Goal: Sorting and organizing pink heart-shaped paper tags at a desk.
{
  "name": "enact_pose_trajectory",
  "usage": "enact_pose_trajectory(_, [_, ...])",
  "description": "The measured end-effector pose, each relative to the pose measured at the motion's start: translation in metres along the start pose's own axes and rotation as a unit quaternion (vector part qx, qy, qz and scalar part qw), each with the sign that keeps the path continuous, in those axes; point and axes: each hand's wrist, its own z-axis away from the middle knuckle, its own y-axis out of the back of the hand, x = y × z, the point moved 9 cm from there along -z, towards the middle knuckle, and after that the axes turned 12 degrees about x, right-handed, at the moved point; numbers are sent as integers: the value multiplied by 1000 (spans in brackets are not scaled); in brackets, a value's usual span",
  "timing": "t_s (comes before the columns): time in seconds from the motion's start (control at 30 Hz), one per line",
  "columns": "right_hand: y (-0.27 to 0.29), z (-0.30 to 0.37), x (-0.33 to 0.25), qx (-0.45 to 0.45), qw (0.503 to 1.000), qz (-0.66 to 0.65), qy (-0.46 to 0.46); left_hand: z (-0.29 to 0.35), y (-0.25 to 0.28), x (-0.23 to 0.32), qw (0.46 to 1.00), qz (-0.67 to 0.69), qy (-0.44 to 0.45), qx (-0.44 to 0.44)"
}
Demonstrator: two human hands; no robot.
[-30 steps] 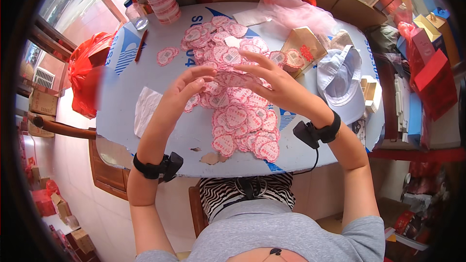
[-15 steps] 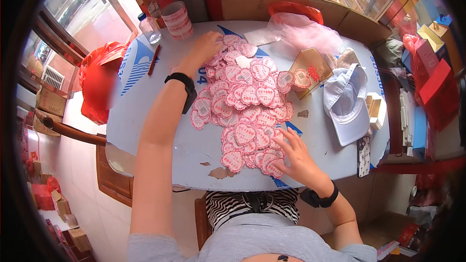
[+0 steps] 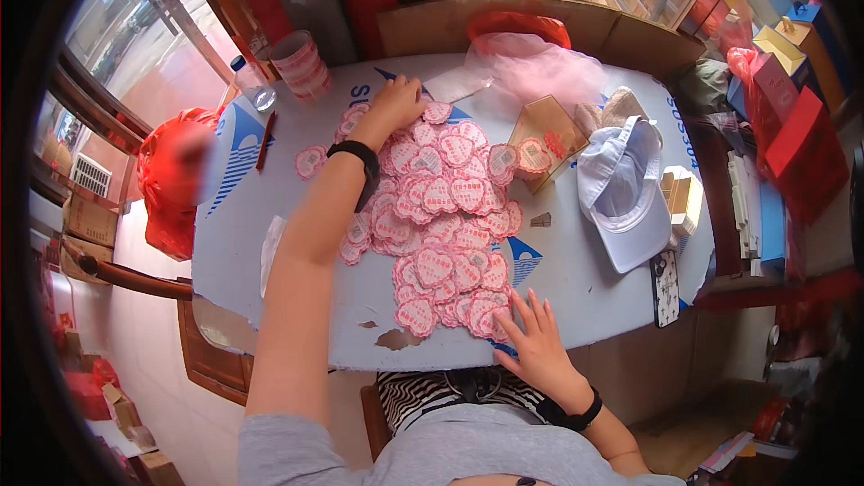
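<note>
A pale blue table with rounded corners (image 3: pixel 576 270) is standing in this cluttered room, and in its middle a heap of pink-and-white, scallop-edged paper cards (image 3: pixel 441 193) is spreading toward the seated person. Just beside the heap's near right corner, the right hand (image 3: pixel 540 346) is lying open with its fingers spread, the tips close to the nearest cards; I can't tell whether they're touching.

Right of the heap, a black-and-white patterned phone (image 3: pixel 665 288) is lying nearest the table edge, and beyond it a white fabric cap with a curved brim (image 3: pixel 630 238) is resting. Left of the heap, a crumpled white tissue (image 3: pixel 273 247) is lying partly behind the left forearm. At the heap's far end, the left hand (image 3: pixel 396 108) is bending its fingers down over the cards; whether it's pinching any, I can't see.

Past the heap, a bundle of sheer pink fabric (image 3: pixel 540 72) is sitting to the right, and pink-and-white stacked rolls (image 3: pixel 301 67) are standing to the left.

The cards are looking light, thin and fairly stiff, likely slippery against each other and easily creased; their scalloped rims seem the best place for pinching.
</note>
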Motion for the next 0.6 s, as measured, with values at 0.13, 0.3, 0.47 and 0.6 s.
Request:
enact_pose_trajectory(0.13, [-5, -15, 2, 48, 999, -16, 16, 26, 7, 21, 996, 60, -38, -63])
enact_pose_trajectory(0.3, [-8, -42, 1, 67, 997, -31, 18, 67, 34, 50, 979, 136, -107, -108])
enact_pose_trajectory(0.47, [-7, -71, -8, 76, 996, -15, 48, 89, 43, 61, 961, 181, -111, -180])
enact_pose_trajectory(0.6, [8, -84, -6, 130, 989, -53, 34, 71, 64, 18, 993, 54, -100, 15])
